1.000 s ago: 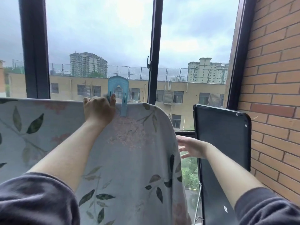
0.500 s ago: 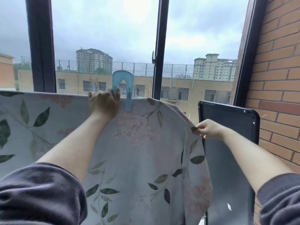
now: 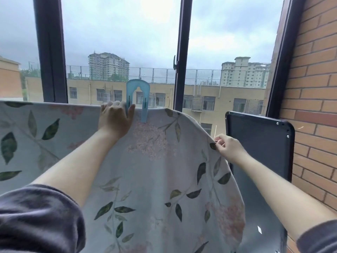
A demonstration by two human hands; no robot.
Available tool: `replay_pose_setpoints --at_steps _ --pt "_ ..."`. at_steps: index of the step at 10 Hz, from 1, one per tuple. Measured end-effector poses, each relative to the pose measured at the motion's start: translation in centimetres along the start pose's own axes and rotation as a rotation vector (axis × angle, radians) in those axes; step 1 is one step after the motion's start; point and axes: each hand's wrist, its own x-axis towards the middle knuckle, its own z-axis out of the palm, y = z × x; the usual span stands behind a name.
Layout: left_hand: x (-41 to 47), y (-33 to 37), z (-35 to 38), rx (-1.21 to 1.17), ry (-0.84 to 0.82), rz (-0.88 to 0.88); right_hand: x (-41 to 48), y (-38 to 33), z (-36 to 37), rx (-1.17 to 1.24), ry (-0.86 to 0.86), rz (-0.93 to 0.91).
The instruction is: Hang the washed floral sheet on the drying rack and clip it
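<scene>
The floral sheet [image 3: 156, 176], pale with green leaves and pink blossoms, hangs over a rack bar that it hides. A large light-blue clip [image 3: 138, 96] straddles the sheet's top edge. My left hand [image 3: 114, 118] grips the sheet's top edge right beside the clip, thumb against the clip's left leg. My right hand [image 3: 228, 147] pinches the sheet's right edge and holds it out to the side.
A black folded panel [image 3: 260, 143] stands upright at the right, just behind my right hand. A brick wall [image 3: 313, 99] closes the right side. Dark window frames [image 3: 180, 52] stand directly behind the sheet.
My right hand rose from below, took the sheet's right edge and drew it out to the right, spreading the cloth. My left hand stayed at the clip.
</scene>
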Motion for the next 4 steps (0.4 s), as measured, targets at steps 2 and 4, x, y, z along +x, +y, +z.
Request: replay_pose_setpoints --at_steps 2,4 --pt "-3.3 -1.0 0.0 0.017 -0.022 0.011 -3.5 -5.3 3.9 0.145 0.150 -0.161" --pt "-10.9 -4.0 -0.7 -0.011 -0.289 0.023 -8.5 -10.0 10.5 -0.045 0.066 -0.239"
